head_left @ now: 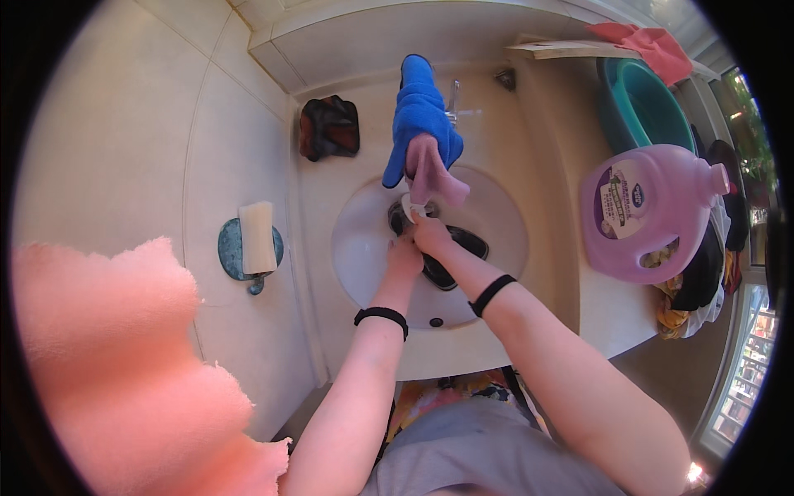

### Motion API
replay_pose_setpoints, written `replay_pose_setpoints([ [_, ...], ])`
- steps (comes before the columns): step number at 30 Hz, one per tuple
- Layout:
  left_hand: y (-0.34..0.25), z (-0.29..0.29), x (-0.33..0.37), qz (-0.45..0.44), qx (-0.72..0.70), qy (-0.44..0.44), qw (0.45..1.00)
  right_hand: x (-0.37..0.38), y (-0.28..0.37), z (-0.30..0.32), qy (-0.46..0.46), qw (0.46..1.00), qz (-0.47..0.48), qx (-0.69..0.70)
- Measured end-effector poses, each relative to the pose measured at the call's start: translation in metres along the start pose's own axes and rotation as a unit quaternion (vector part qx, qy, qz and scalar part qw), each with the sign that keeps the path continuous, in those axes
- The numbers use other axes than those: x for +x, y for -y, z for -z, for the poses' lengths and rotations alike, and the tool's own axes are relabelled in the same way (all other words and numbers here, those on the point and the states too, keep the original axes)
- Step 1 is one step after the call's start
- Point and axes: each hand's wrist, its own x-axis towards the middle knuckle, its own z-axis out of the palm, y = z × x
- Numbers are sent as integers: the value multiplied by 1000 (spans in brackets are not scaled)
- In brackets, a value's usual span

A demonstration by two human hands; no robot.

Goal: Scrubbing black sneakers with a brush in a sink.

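Observation:
Over the white sink (351,248) both my hands come together. My right hand (432,235) is closed on a small white curved piece (413,207), whose kind I cannot make out. Just left of it, my left hand (404,255) is closed too, its fingers partly hidden; what it grips does not show clearly. A dark, glossy thing (399,217) sits beyond the fingers, partly covered by them. Beneath my right wrist a black, shoe-like object (468,241) lies in the basin. Black bands ring both forearms.
A blue towel (420,107) and a pink cloth (438,175) hang over the tap (453,97). Soap (258,238) rests on a green dish (230,248) at left. A purple jug (649,215) and teal basin (645,107) stand right. Pink fabric (124,331) fills the lower left.

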Motion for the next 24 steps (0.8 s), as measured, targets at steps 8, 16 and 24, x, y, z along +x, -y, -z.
replay_pose_setpoints([
  [8, 10, -21, -15, 48, 4, -63, 997, -77, -34, 17, 50, 996, -60, -31],
  [16, -8, -11, -5, 46, -1, -62, 997, -38, -3, -7, 2, 999, -39, -6],
  [24, 20, 20, 18, -47, 108, -229, 966, -123, -37, 54, 125, 980, -21, -156],
])
